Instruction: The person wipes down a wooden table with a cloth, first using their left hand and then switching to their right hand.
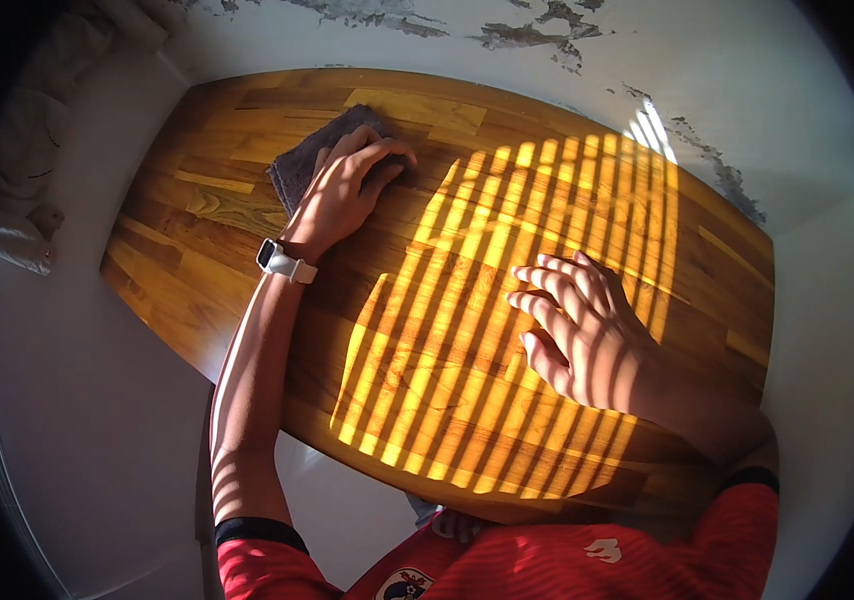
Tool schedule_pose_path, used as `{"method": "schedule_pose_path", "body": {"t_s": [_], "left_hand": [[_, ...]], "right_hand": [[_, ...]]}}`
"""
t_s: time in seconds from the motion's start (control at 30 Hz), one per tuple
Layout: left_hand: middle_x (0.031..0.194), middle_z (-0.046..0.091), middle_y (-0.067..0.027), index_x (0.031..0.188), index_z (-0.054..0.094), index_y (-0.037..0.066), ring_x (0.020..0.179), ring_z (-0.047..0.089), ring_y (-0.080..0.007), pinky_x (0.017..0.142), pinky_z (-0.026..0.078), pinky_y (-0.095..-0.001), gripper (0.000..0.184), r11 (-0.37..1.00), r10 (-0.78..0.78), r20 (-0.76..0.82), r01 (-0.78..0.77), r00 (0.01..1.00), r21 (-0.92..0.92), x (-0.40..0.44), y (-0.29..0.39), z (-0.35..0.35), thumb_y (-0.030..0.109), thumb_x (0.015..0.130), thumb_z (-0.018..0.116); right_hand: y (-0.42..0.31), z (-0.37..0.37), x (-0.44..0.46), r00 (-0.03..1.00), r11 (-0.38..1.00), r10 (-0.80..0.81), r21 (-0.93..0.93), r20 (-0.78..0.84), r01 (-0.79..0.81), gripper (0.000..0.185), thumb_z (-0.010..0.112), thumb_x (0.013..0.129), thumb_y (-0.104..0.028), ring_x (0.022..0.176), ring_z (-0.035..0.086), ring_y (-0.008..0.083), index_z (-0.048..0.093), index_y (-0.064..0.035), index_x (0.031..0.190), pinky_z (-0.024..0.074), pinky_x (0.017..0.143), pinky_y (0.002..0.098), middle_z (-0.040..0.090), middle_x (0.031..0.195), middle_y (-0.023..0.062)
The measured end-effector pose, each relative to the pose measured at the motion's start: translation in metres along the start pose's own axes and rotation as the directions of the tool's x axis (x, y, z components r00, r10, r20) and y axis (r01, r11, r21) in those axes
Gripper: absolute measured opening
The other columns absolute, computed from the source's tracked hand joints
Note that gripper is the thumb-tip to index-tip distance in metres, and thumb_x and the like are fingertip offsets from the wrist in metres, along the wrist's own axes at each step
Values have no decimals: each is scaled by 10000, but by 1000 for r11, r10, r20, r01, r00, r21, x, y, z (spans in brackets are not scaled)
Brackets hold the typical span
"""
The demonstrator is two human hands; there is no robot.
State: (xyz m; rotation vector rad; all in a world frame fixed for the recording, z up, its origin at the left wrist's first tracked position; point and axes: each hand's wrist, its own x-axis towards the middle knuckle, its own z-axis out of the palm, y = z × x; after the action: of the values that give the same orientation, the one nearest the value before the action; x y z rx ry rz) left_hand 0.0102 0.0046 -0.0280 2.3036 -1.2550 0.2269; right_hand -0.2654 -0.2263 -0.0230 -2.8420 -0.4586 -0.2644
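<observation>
A folded grey cloth (295,168) lies near the far left of the wooden tabletop (197,225). My left hand (349,188) presses down on its right side, fingers bent over it and thumb beside them. Part of the cloth is hidden beneath the palm. A watch with a white strap (285,262) sits on my left wrist. Toward the right of the tabletop, my right hand (587,330) rests with fingers spread and holds nothing. Striped sunlight falls across it and the wood around it.
Behind the table rises a white wall (447,45) with peeling patches, and another wall (822,330) stands close on the right. Light-coloured fabric (22,170) hangs at the far left. My body, in a red shirt (567,560), is at the near edge.
</observation>
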Motion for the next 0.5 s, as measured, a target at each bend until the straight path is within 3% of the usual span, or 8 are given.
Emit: {"method": "schedule_pose_path", "body": {"t_s": [0.2,0.3,0.5], "left_hand": [[1122,668,-39,1181,700,137,1047,658,-260,960,461,-424,195,994,49,-10,-50,999,-95,1,-5,0,104,990,683],[1096,659,-47,1140,691,113,997,659,-264,896,497,-409,200,995,89,-61,-92,994,-41,-1,-1,-2,46,952,672],[1062,644,-48,1114,664,95,978,646,-288,868,513,-395,227,994,-34,-23,31,999,-106,2,2,-4,-2,909,667]], "right_hand": [[-4,-5,2,1000,1000,2,-2,-27,-2,343,640,958,-198,1385,525,331,723,-49,1256,310,1233,510,622,1436,131],[-4,-5,2,1000,1000,1,4,-15,-1,370,644,958,-216,1398,513,341,712,-46,1280,299,1235,521,607,1455,137],[-2,-5,2,1000,1000,7,-1,21,-7,414,637,969,-259,1415,500,345,699,-56,1325,286,1233,532,596,1478,130]]}}
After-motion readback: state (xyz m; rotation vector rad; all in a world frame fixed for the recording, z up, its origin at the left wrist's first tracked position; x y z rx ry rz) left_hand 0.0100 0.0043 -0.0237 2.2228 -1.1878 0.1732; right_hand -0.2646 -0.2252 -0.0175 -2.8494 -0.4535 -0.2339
